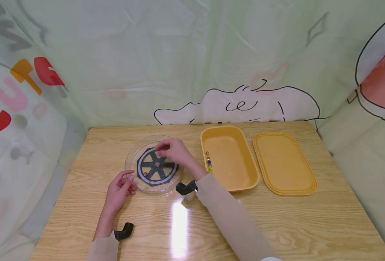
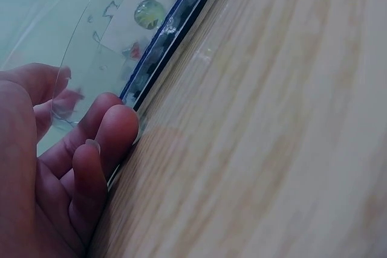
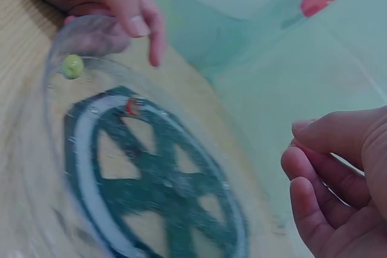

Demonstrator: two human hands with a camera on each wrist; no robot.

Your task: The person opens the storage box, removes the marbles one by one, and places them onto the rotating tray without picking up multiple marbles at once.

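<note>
A clear round dish [image 1: 131, 152] stands on the table, showing a dark six-spoked wheel shape [image 1: 157, 164] inside a pale ring. My left hand [image 1: 118, 188] grips the dish's near-left rim, its fingers on both sides of the wall in the left wrist view. Inside the dish are a reddish-brown marble [image 1: 145, 174] and a yellow-green marble [image 3: 73, 66]. Over the far right of the dish hovers my right hand [image 1: 176, 150]. Its fingers are curled with the thumb and index fingertips together in the right wrist view; nothing shows between them.
Right of the dish stands a yellow-orange tub [image 1: 233, 159], with several marbles [image 1: 209, 162] lined up along its left wall. Beside it on the wooden table [image 1: 140, 224] lies a matching lid [image 1: 285, 163]. A printed cloth [image 1: 140, 65] hangs behind the table.
</note>
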